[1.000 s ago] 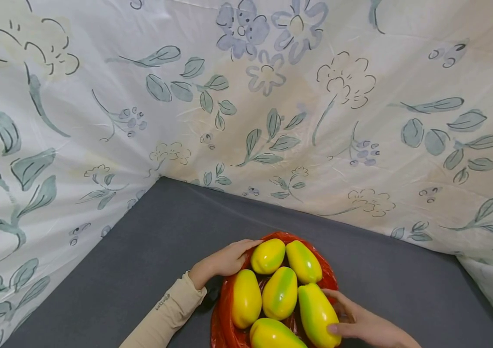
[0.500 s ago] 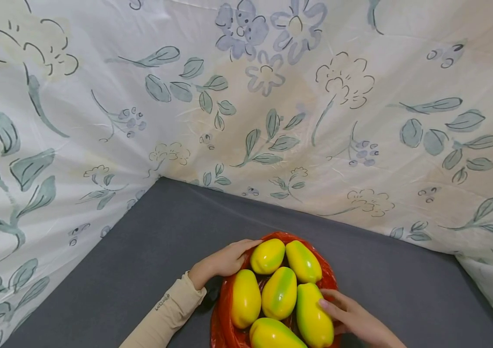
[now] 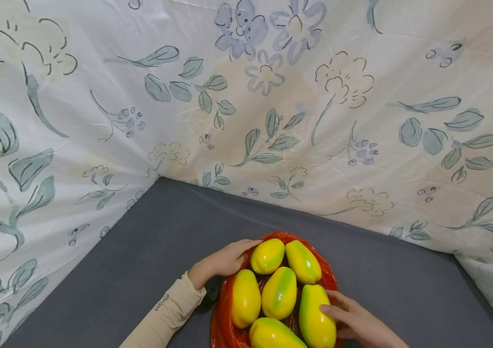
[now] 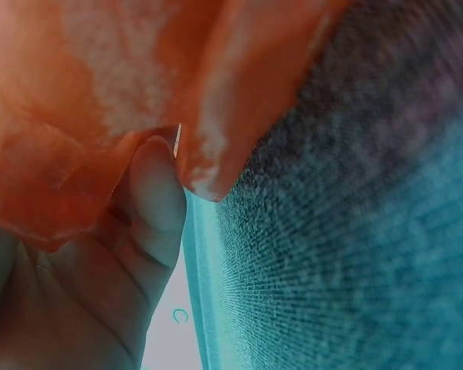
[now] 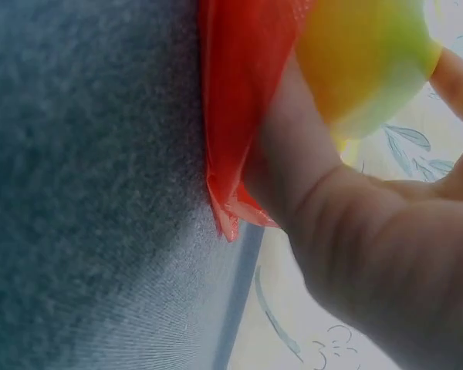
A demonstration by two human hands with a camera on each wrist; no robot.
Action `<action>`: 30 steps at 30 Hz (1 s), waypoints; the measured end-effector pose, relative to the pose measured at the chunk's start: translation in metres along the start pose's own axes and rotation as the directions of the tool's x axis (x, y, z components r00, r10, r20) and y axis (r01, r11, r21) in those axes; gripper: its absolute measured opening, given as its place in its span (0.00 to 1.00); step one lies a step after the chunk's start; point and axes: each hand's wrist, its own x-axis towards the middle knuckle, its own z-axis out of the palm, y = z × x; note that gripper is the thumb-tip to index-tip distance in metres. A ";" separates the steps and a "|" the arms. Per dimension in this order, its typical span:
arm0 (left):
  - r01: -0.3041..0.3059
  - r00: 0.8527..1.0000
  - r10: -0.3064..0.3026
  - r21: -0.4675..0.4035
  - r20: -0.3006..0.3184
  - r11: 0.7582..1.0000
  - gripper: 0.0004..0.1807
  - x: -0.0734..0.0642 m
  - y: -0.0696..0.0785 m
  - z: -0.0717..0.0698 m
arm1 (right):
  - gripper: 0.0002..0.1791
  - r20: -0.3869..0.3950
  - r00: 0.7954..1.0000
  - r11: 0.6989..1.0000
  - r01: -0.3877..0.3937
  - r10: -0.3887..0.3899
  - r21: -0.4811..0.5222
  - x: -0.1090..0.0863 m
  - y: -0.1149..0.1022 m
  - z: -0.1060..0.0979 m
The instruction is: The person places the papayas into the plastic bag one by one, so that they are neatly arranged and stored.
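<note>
A red plastic bag [image 3: 225,316], its mouth spread wide, lies on the dark surface at the bottom of the head view. Several glossy yellow-green papayas lie inside, one of them central [image 3: 279,293]. My left hand [image 3: 224,260] grips the bag's rim at the upper left; in the left wrist view its fingers [image 4: 158,185] go up against the red plastic. With my right hand [image 3: 357,319] I hold the right-hand papaya [image 3: 317,319], thumb on its side. In the right wrist view this papaya [image 5: 363,62] sits between thumb and fingers, beside red plastic [image 5: 239,100].
A dark grey cloth-like surface [image 3: 176,217] extends around the bag. White fabric with leaf and flower prints [image 3: 246,121] rises at the back and on both sides. A small black object [image 3: 210,296] shows under the left wrist.
The right hand first shifts the papaya it holds leftward, then slightly back right, and the papaya now stands more upright. The left hand and the other papayas stay in place.
</note>
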 end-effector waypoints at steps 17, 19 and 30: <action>-0.016 1.000 0.016 0.021 -0.012 1.000 0.29 -0.002 0.000 -0.002 | 0.43 -0.133 0.991 0.997 -0.002 0.012 0.077 -0.011 -0.010 0.011; -0.018 1.000 0.019 0.025 -0.011 1.000 0.29 -0.001 0.000 -0.002 | 0.44 -0.164 0.986 0.996 -0.014 0.028 0.086 -0.012 -0.009 0.012; -0.024 1.000 0.024 0.014 0.002 1.000 0.28 -0.001 -0.001 0.000 | 0.47 -0.242 0.969 0.980 0.006 0.042 0.196 -0.008 -0.005 0.025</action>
